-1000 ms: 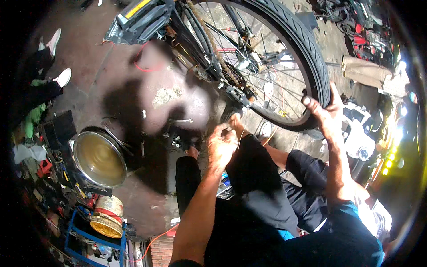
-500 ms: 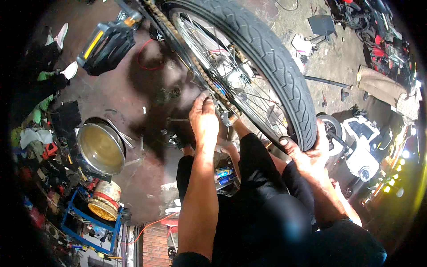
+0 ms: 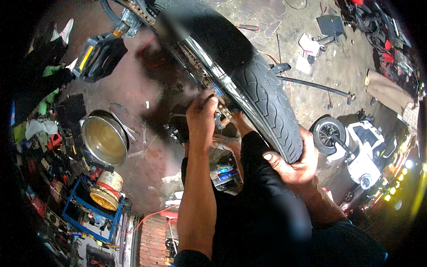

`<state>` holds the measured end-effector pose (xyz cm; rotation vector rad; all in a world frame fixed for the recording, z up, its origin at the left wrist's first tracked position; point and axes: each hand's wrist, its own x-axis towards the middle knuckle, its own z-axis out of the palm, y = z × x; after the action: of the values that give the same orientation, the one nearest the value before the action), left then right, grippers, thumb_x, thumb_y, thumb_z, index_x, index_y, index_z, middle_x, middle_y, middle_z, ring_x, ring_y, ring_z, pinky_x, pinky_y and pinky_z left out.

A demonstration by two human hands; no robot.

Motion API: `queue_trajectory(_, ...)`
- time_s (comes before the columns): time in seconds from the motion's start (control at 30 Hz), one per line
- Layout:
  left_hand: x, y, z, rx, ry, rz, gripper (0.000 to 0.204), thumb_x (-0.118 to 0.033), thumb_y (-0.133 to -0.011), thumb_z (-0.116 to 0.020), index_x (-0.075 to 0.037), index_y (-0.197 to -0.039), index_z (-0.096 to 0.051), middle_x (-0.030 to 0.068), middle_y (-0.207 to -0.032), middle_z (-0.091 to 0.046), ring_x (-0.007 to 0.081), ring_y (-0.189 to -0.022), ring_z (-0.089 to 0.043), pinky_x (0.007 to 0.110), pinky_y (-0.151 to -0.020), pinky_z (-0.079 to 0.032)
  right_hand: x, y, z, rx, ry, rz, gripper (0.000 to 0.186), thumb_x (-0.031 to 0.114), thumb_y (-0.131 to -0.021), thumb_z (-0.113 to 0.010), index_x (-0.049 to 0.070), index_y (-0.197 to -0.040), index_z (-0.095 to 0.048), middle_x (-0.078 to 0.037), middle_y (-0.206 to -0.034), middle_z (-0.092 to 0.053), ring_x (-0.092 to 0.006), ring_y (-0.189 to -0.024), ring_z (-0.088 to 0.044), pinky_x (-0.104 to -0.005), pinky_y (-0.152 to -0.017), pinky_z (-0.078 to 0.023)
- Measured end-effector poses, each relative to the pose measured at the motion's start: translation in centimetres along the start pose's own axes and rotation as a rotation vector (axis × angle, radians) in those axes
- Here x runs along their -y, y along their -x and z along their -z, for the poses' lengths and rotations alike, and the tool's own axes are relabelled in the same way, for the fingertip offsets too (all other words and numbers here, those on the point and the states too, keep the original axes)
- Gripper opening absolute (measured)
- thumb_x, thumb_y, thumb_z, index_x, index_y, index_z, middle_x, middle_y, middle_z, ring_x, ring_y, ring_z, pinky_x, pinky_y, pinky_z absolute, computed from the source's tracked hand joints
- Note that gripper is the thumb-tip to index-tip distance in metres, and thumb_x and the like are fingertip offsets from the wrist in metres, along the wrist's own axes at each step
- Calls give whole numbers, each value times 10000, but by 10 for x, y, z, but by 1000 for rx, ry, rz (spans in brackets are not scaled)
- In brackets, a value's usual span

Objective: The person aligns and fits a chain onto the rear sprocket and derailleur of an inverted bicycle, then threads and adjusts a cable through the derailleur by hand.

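A bicycle wheel with a black patterned tyre (image 3: pixel 272 104) slants across the middle, seen nearly edge-on. At its lower end my right hand (image 3: pixel 299 163) grips the tyre, thumb on one side and fingers on the other. Along the wheel's left side runs a rusty chain (image 3: pixel 191 58) beside the frame. My left hand (image 3: pixel 201 115) is closed at the chain's lower end, against the metal parts there; its curled fingers hide what they hold. A black pedal (image 3: pixel 98 57) with a yellow reflector sticks out at the upper left.
A metal basin of murky water (image 3: pixel 105 141) stands on the floor at left, near a dirty bucket (image 3: pixel 106 190) and blue rack (image 3: pixel 66 213). On the right are a white ride-on vehicle (image 3: pixel 362 155), a screwdriver (image 3: pixel 247 27) and a metal bar (image 3: pixel 316 86). Another person's foot (image 3: pixel 67 31) shows upper left.
The wheel has tilted, so its spokes are mostly out of sight and the tread shows more. My right hand has moved left and down with it; my left hand has shifted slightly downward.
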<state>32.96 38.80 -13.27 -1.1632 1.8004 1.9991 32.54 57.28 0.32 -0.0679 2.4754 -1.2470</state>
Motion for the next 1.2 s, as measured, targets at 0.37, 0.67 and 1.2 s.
queue_trajectory(0.37,70,23,-12,-483,377,31,267,-138,-867,-539,32,-1069,-586,104,-1002,-609,195,-911,-564,310,-831,-439,11,-17,7,143,-67,-62,686,227,-711,-795,-23,-1202,-386,-130,-1001,-618,-194,-911,-604,-324,-811,-485)
queue_trajectory(0.67,90,-36,-20,-313,319,-2,196,-172,-862,-597,-1,-956,-607,57,-885,-620,163,-793,-536,298,-750,-425,17,-8,15,-85,185,-116,536,100,-673,-755,63,-1116,-455,-27,-887,-587,-148,-793,-577,-282,-719,-468)
queue_trajectory(1.2,113,-52,-13,-321,53,113,366,-358,-868,-549,-13,-970,-616,222,-937,-631,339,-903,-599,395,-807,-439,3,-5,16,-1,17,-107,606,163,-689,-805,20,-1150,-438,-67,-931,-596,-139,-832,-568,-284,-768,-467)
